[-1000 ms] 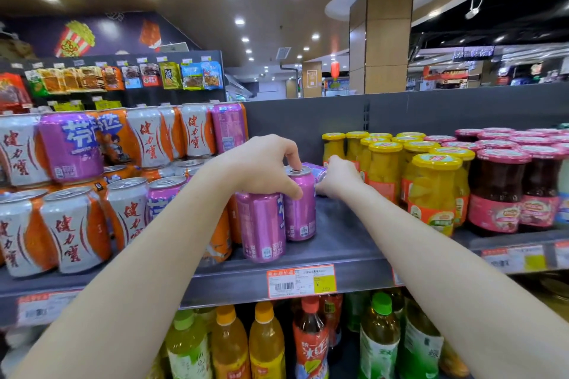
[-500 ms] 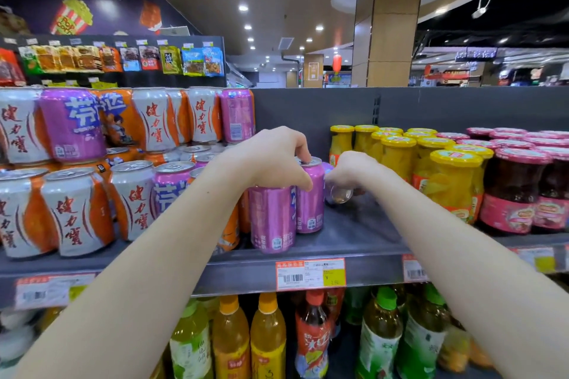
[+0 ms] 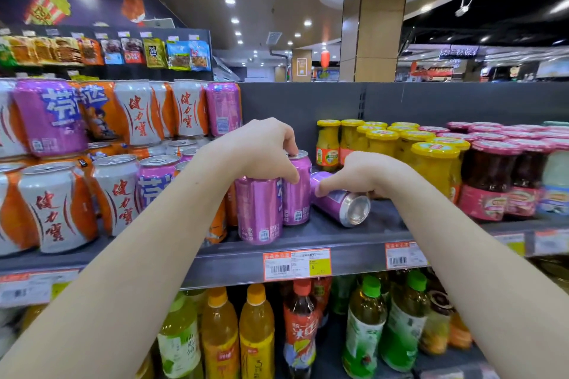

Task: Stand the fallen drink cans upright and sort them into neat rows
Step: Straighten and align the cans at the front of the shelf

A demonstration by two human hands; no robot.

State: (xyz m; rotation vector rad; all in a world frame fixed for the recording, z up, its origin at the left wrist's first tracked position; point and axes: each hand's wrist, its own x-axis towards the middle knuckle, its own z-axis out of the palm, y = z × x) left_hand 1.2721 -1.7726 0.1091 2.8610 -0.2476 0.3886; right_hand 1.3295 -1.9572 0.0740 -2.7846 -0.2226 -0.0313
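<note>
Over the last second we dragged a fallen purple can (image 3: pixel 341 198) forward from the back of the shelf (image 3: pixel 332 237) — it had been mostly hidden behind our right hand (image 3: pixel 361 174), and now it lay on its side in plain view, silver base toward the shelf's front edge. The right hand was closed around the can's upper body, thumb on the near side, the other fingers wrapped over and mostly out of sight. The can lay just beside the rear upright purple can (image 3: pixel 297 188), possibly touching it — we could not tell.

Our left hand (image 3: pixel 264 152) hadn't moved off its job: it was clamped over the tops of the two upright purple cans, palm on the front upright purple can (image 3: pixel 258 209) and fingertips on the rear one's lid, bracing both. Those two stood one behind the other near the shelf's front edge.

What it meant: the fallen can was out of the back and reachable, so the next step looked like tipping it upright and slotting it beside the braced pair. Risk as we judged it — a rolling can knocks that row, hence the bracing. The yellow-lidded jars (image 3: pixel 381 144) stood close behind the right hand, so the swing room was tight. Orange-and-white cans (image 3: pixel 117 194) farther along the shelf already stood in rows.
</note>
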